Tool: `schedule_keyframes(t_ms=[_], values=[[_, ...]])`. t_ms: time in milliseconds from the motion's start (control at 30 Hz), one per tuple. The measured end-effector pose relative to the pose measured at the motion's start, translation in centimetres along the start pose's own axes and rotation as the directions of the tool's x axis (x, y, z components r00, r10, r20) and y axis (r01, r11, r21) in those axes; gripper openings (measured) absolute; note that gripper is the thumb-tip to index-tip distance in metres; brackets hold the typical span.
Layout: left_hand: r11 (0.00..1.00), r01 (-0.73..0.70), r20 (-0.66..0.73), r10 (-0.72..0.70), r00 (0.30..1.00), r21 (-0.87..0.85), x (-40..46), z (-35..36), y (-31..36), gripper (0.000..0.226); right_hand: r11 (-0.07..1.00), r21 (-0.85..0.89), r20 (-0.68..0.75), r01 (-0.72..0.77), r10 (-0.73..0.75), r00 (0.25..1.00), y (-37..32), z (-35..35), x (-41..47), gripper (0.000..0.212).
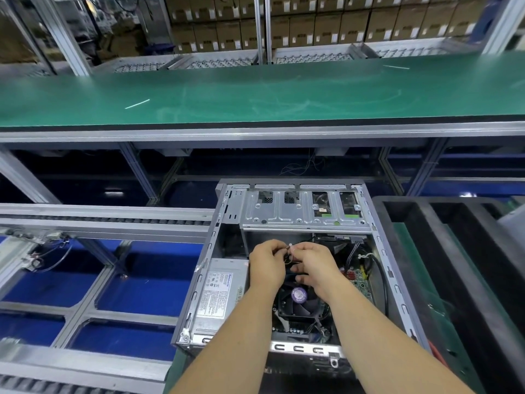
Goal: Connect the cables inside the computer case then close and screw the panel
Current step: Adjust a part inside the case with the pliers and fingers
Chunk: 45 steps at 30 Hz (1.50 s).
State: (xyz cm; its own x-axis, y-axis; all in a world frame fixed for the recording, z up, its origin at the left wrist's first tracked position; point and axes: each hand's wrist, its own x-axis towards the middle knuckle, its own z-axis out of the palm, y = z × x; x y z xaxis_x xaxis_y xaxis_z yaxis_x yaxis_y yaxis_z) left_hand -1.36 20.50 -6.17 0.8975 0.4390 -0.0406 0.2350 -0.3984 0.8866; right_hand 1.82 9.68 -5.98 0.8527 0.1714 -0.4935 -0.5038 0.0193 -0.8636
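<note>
An open grey computer case (395,268) lies on its side in front of me, its side panel off. Inside are a silver power supply (218,291) at the left, a black CPU fan (298,302) with a purple sticker, and a drive cage (301,209) at the far end. My left hand (267,265) and my right hand (315,265) meet above the fan, below the drive cage. Both pinch a thin cable (287,255) with a small white connector between their fingertips. More cables (366,260) lie beside the motherboard at the right.
A green-topped conveyor (255,92) runs across behind the case. Black foam trays (454,251) stand to the right. An aluminium roller frame (99,223) over blue floor sits to the left. Stacked cardboard boxes (312,21) fill the background.
</note>
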Motion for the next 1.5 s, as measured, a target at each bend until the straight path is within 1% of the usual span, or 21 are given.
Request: schedule_keyframes(t_ms=[267,433,500,567,600,667,733,867,967,1100,1167,1267,1333,1433,1500], values=[[1.0,0.006,-0.004,-0.006,1.0,-0.014,0.0,0.1,-0.1,0.019,1.0,-0.015,-0.005,-0.016,0.016,1.0,0.1,0.0,0.3,0.016],[1.0,0.022,0.0,-0.022,1.0,-0.022,0.0,0.0,-0.1,0.017,0.998,-0.021,0.006,-0.055,0.055,0.998,0.1,0.0,0.4,0.01],[0.999,0.031,0.0,-0.031,1.0,-0.021,0.1,0.0,0.0,0.017,0.999,-0.048,-0.01,-0.011,0.011,1.0,0.2,0.1,0.4,0.007],[0.999,0.039,0.004,-0.039,0.999,-0.012,0.0,0.0,0.2,0.018,0.984,-0.142,-0.053,0.108,-0.117,0.992,0.2,0.2,0.4,0.005],[0.999,0.041,0.012,-0.041,0.999,-0.01,-0.1,-0.1,0.3,0.019,0.955,-0.228,-0.068,0.188,-0.209,0.976,0.2,0.2,0.4,0.007],[0.999,0.042,0.042,-0.042,0.998,-0.021,-0.2,-0.1,0.4,0.023,0.856,-0.41,-0.065,0.314,-0.371,0.926,0.2,0.4,0.3,0.013],[0.998,0.039,0.061,-0.036,0.997,-0.047,-0.4,-0.1,0.6,0.025,0.783,-0.503,-0.055,0.367,-0.453,0.89,0.0,0.4,0.1,0.015],[0.988,0.003,0.046,0.004,0.999,-0.154,-0.3,-0.2,0.8,0.024,0.703,-0.536,-0.025,0.467,-0.566,0.824,-0.3,0.2,-0.2,0.015],[0.988,-0.037,0.019,0.04,0.999,-0.147,-0.3,-0.3,0.9,0.023,0.63,-0.578,0.023,0.519,-0.623,0.782,-0.4,0.1,-0.4,0.015],[0.994,-0.096,0.0,0.096,0.995,-0.06,-0.6,-0.4,1.2,0.024,0.526,-0.645,0.057,0.555,-0.69,0.721,-0.6,0.1,-0.6,0.014],[0.994,-0.11,-0.023,0.109,0.994,-0.028,-0.6,-0.3,1.3,0.022,0.496,-0.657,0.068,0.567,-0.711,0.7,-0.7,0.1,-0.8,0.015],[0.995,-0.102,-0.054,0.101,0.993,-0.017,-0.6,-0.3,1.2,0.012,0.48,-0.661,0.057,0.577,-0.734,0.676,-1.0,0.2,-1.2,0.015],[0.994,-0.111,-0.053,0.112,0.992,0.017,-0.5,-0.3,1.1,0.011,0.485,-0.654,0.025,0.58,-0.753,0.658,-1.2,0.0,-1.5,0.016],[0.982,-0.126,-0.031,0.131,0.991,0.144,-0.4,-0.2,0.9,0.012,0.474,-0.637,-0.003,0.607,-0.79,0.613,-1.5,-0.4,-2.4,0.016],[0.969,-0.118,-0.017,0.125,0.992,0.218,-0.4,-0.2,0.9,0.014,0.443,-0.629,0.0,0.638,-0.821,0.57,-1.6,-0.4,-2.9,0.016]])
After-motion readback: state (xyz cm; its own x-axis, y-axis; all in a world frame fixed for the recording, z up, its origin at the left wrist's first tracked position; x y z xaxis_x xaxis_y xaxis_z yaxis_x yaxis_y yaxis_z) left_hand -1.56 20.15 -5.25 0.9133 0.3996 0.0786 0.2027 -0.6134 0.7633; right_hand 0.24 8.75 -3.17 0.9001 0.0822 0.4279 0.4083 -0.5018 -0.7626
